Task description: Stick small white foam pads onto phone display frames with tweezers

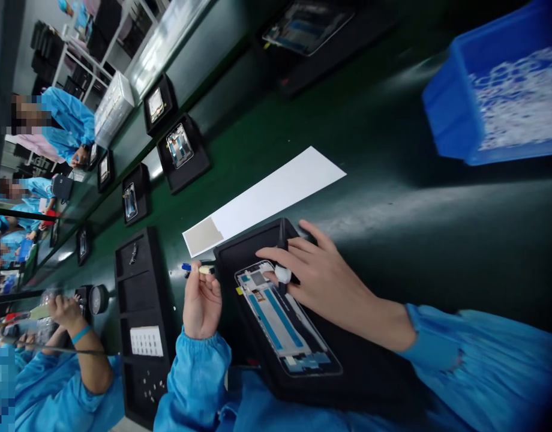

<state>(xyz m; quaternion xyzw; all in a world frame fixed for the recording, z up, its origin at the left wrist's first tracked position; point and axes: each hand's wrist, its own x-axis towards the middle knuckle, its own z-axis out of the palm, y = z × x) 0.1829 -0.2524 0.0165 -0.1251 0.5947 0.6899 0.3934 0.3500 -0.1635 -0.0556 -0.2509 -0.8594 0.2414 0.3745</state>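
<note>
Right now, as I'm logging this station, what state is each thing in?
left hand: closed around a small blue-and-cream tool.
right hand: open, fingers resting on the phone frame with blue strips.
phone frame with blue strips: lying flat in a black tray, insides exposed.
blue plastic bin: holding white pieces.
white paper sheet: lying flat on the green belt.

Phone frame (280, 321) lies in holder tray (240, 246), centre of bench (393, 198). Right hand (321, 276) rests on the frame's far end. Left hand (201, 306) is just beside the tray at 9 o'clock, small tool (197, 269) in its fingers. Paper sheet (276, 195) lies behind the tray, 12 o'clock. Bin (447, 114) stands well apart, 2 o'clock. Compartment tray (141, 288) sits at 9 o'clock, co-worker's hand (64, 309) farther out. Row of loaded trays (181, 150) runs toward 11 o'clock.
</note>
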